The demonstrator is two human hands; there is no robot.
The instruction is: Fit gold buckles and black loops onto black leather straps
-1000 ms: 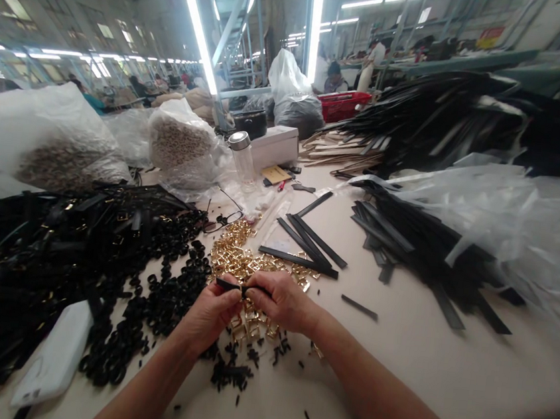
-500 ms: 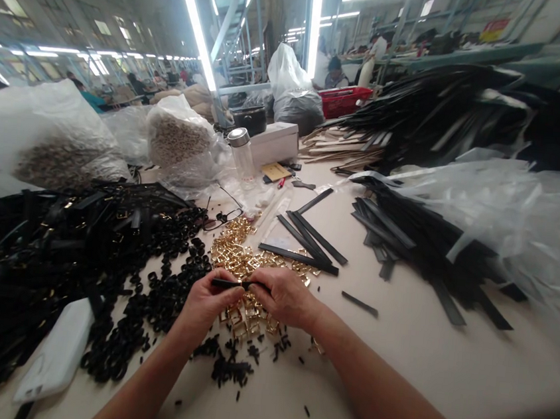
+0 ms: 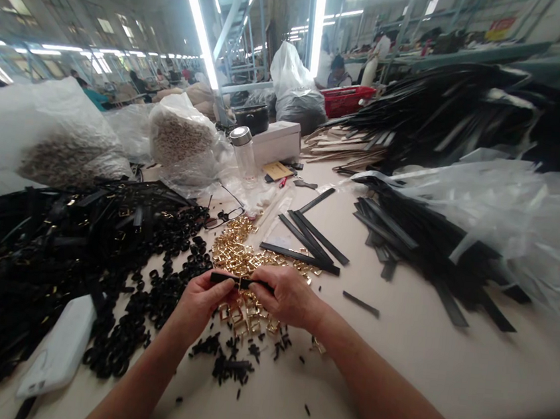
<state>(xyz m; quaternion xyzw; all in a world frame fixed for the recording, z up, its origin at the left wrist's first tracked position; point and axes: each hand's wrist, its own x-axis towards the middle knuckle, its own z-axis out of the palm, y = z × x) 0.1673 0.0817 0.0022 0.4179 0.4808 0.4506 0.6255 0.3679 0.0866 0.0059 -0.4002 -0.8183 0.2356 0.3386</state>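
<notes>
A short black strap (image 3: 221, 278) with a gold buckle (image 3: 239, 283) at its middle is stretched between my two hands. My left hand (image 3: 204, 293) pinches the strap's left part between thumb and fingers. My right hand (image 3: 285, 295) is closed round its other end, and the palm covers part of it. Beneath both hands spreads a pile of gold buckles (image 3: 240, 252). Small black loops (image 3: 165, 297) lie heaped to the left. Several long black strips (image 3: 314, 240) rest behind my right hand. Tiny black scraps (image 3: 230, 368) are scattered in front.
Finished-looking black straps with buckles (image 3: 56, 246) form a large heap at left, beside a white device (image 3: 58, 346). A glass bottle (image 3: 244, 156) and a white box (image 3: 277, 142) stand behind. More black strips (image 3: 421, 244) lie at right under clear plastic (image 3: 521, 201). Other people sit far back.
My left hand has shifted slightly left and its grip has changed, so more of the strap and the buckle shows. My right hand stays nearly in place.
</notes>
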